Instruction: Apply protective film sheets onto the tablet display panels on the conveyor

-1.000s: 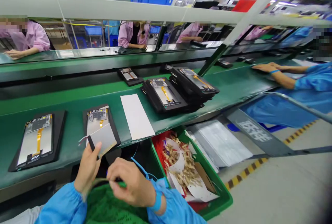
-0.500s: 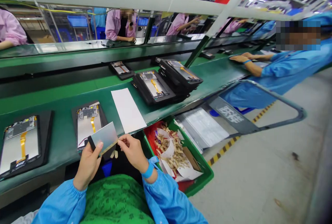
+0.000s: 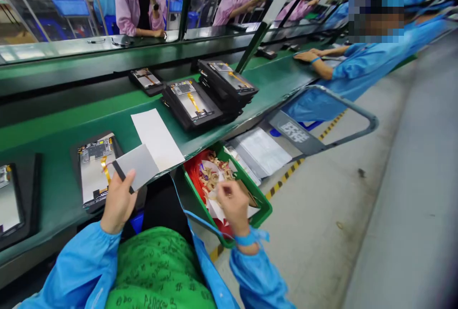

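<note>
My left hand (image 3: 118, 203) grips a flat silver battery (image 3: 139, 165) by its black-taped edge, thumb on top. The battery is tilted over the bench edge, in front of an opened tablet (image 3: 93, 166) with a circuit board and orange ribbon cable. My right hand (image 3: 233, 204) is above a green bin (image 3: 263, 212), its fingers curled in and slightly blurred; what they hold, if anything, cannot be made out. In the bin lie many tan paper strips (image 3: 211, 175) and white scraps. A blank white sheet (image 3: 159, 139) lies on the bench just beyond the battery.
A stack of opened tablets (image 3: 195, 104) stands on the green bench (image 3: 57, 170). Another tablet (image 3: 10, 199) lies at the far left. Right of the bin is a grey trolley (image 3: 293, 132) carrying clear plastic-wrapped sheets. A co-worker in blue (image 3: 354, 68) sits farther along the bench.
My right hand has left the battery's edge and moved right, over the bin. The battery stays in my left hand, turned flatter. The view has shifted right and down.
</note>
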Demonstrator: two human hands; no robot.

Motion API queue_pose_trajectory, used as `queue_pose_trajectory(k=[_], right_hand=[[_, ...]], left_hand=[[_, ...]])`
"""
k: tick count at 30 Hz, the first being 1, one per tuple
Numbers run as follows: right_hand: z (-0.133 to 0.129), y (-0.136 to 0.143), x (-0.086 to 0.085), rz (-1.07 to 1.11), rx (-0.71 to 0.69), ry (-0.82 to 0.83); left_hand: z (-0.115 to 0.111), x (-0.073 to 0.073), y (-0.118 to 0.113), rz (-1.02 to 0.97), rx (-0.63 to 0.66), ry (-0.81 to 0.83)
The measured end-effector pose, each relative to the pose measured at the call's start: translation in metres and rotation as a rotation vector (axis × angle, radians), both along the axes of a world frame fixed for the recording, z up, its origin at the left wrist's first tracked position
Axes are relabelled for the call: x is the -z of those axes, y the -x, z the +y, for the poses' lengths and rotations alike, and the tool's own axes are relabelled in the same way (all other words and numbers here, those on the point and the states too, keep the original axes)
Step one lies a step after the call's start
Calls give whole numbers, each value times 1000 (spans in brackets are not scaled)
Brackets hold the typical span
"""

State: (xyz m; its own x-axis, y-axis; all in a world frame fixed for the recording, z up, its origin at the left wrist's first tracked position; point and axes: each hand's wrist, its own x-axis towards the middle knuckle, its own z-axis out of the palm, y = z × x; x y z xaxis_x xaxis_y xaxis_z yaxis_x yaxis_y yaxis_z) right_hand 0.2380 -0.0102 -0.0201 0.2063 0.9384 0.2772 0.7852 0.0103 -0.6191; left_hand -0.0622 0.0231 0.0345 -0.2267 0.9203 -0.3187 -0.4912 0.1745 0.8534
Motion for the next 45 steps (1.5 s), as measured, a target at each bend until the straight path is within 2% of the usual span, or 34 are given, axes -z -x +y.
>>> queue_pose_trajectory(k=[1,3,5,7,10,12,14,16,18,21,23,24,26,28,31,34,37,41,45], right_hand=[[2,-26,11,-115,120,137],[7,-57,30,-324,216,387],[10,-52,35,-417,158,445],[12,-12,23,-385,-104,267],[12,75,-15,-296,-698,-126],[14,124,-36,-266,-916,-288],[16,157,-46,-184,-1002,-390],[14,179,-49,-6,-1021,-406],[8,193,-49,233,-993,-275],[6,209,-54,429,-1031,97],[20,219,-57,357,-1089,202],[33,223,-57,264,-1099,171],[70,234,-56,28,-1079,3],[111,247,-53,-198,-1111,-171],[160,271,-50,-418,-1296,-304],[188,288,-54,-587,-1477,-346],[204,292,-58,-651,-1540,-297],[212,283,-51,-378,-1422,-113],[187,264,-36,-55,-1107,7]], left_hand=[[1,-2,9,-4,6,12],[-2,-3,23,-9,44,45],[-9,-2,29,-10,84,83],[-18,-1,28,-23,102,110],[-33,-2,24,-52,98,122],[-44,-4,27,-51,92,120],[-55,-6,39,-28,71,92],[-67,-5,57,38,36,11],[-79,-2,77,135,-1,-44],[-96,7,105,161,-60,81],[-104,12,121,105,-132,195],[-107,13,129,83,-167,228],[-108,13,144,75,-212,255],[-104,13,158,92,-219,261],[-89,14,173,120,-204,224],[-66,18,181,171,-167,172],[-40,22,180,222,-88,139],[-8,27,169,247,34,100],[12,32,157,299,35,123]])
